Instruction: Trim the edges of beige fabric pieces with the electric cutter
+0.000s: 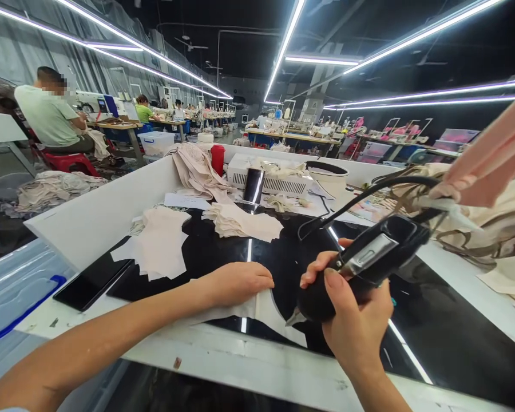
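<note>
Right hand [356, 315] clasping slanted tool [364, 263] | nozzle [296, 317] down-left | left hand [236, 284]: on cloth [266, 312], grip unclear

1. The table [217, 352] was white, with a raised rim [115, 203] and a glossy black panel [438, 312] set across most of its top.
2. The box [278, 184], white and vented, stood toward the far rim.
3. Just in front of the box stood a dark cylinder [253, 186].
4. Left of the box, a draped cloth [193, 169] hung over the rim and down inside.
5. Nearer than the box lay a stack [244, 222]; farther left, a second stack [161, 243] overlapped a black slab [92, 286].
6. Nearest, well in front of the box, lay a cut piece [268, 312].
7. Well right of the box spread a heap [498, 240] of cloth.
</note>
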`<state>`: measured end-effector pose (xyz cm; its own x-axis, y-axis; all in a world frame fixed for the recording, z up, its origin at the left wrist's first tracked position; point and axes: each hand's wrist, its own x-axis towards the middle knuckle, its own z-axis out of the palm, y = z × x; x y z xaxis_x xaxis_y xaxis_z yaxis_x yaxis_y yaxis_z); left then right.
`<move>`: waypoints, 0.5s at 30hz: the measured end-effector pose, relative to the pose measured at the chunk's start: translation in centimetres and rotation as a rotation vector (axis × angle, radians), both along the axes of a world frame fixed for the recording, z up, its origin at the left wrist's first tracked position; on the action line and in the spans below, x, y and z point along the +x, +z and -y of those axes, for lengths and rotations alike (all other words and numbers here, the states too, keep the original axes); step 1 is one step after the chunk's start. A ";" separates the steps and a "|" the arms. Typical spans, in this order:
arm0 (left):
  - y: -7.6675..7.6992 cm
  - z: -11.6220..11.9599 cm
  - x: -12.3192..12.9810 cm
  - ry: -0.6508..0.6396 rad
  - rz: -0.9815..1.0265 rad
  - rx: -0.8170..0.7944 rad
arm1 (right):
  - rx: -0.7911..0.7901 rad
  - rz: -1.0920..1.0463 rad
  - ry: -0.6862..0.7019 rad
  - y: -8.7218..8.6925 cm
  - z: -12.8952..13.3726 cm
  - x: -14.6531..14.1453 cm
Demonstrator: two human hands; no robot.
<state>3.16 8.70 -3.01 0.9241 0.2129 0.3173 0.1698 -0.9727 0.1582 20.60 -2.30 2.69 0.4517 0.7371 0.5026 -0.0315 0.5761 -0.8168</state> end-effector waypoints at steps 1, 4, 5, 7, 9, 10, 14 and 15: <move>-0.1 -0.1 0.0 -0.010 -0.003 0.006 | 0.005 -0.004 0.000 -0.1 0.2 0.1; -0.3 -0.1 -0.4 -0.022 0.024 0.020 | 0.018 -0.018 0.000 -0.3 0.5 0.4; -0.3 -0.1 -0.6 -0.026 0.041 0.017 | 0.018 -0.022 -0.002 -0.3 0.6 0.4; -0.4 0.0 -1.0 -0.028 0.068 0.003 | 0.016 -0.033 -0.006 -0.2 0.6 0.4; -0.5 0.2 -1.4 -0.018 0.072 -0.015 | 0.019 -0.036 -0.010 0.0 0.6 0.3; -0.4 0.2 -1.5 -0.016 0.069 -0.023 | 0.021 -0.036 -0.011 0.1 0.6 0.3; -0.1 0.4 -2.0 -0.035 0.043 -0.039 | 0.023 -0.049 -0.020 0.4 0.6 0.2; 0.0 0.4 -2.2 -0.033 0.031 -0.041 | 0.018 -0.056 -0.025 0.5 0.6 0.2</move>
<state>1.01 8.30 -3.03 0.9208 0.1959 0.3373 0.1322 -0.9703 0.2027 20.80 -2.88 3.15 0.4974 0.7162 0.4895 -0.0619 0.5921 -0.8035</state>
